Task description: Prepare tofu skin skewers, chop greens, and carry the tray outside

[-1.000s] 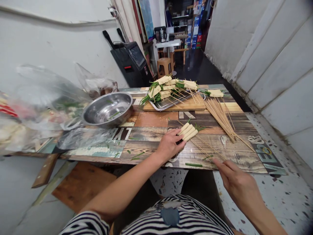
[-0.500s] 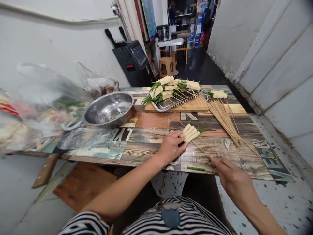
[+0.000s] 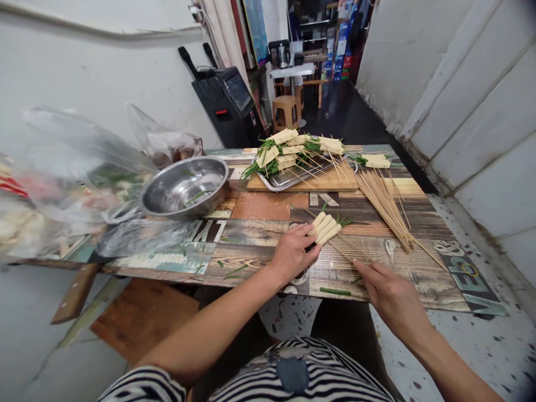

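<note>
Several pale rolls of thin tofu sheet lie side by side on the table, with green chive ends sticking out. My left hand presses and grips them from the left, fingers on the near ends. Two thin bamboo skewers run from the rolls toward me. At the near end of a skewer, my right hand is closed in a pinch, thumb and fingers together. A cut piece of green stem lies by the table's front edge, left of that hand.
Loose bamboo skewers fan out on the right, below one finished bundle. Stacked skewered rolls fill a metal tray on a wooden board. Left are a steel bowl, plastic bags and a wooden handle overhanging the edge.
My right hand has slid a little left along the skewer, closer to the rolls. My left hand and the rolls stay in place.
</note>
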Action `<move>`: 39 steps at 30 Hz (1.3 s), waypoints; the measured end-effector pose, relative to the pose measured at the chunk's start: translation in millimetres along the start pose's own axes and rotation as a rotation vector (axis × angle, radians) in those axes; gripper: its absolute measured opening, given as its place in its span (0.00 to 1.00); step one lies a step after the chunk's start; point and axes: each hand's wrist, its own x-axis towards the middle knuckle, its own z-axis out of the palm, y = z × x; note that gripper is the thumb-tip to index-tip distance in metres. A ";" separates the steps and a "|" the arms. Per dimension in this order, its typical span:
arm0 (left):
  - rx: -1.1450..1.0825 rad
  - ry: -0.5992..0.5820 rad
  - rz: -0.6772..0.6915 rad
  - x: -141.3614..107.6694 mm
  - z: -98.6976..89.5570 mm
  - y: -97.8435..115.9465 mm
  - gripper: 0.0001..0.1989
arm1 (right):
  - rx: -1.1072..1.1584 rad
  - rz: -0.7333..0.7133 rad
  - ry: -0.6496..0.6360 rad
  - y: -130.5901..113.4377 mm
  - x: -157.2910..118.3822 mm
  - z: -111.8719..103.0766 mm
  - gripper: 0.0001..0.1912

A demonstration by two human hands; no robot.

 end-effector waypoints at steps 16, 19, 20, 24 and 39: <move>0.031 0.028 -0.041 3.8 0.3 4.1 0.05 | -0.012 -0.053 0.011 6.2 19.5 7.1 0.19; 0.048 0.019 -0.044 3.5 0.8 3.8 0.04 | -0.023 -0.058 -0.004 5.6 22.1 9.5 0.19; 0.053 0.013 -0.048 3.3 0.9 3.6 0.04 | -0.029 -0.054 -0.015 4.8 23.2 10.3 0.19; 0.050 0.007 -0.046 3.1 0.6 3.3 0.04 | -0.076 -0.022 -0.079 -2.8 31.1 11.5 0.20; 0.102 -0.035 -0.028 3.8 3.5 4.6 0.05 | -0.191 0.065 -0.258 -31.9 65.5 3.9 0.20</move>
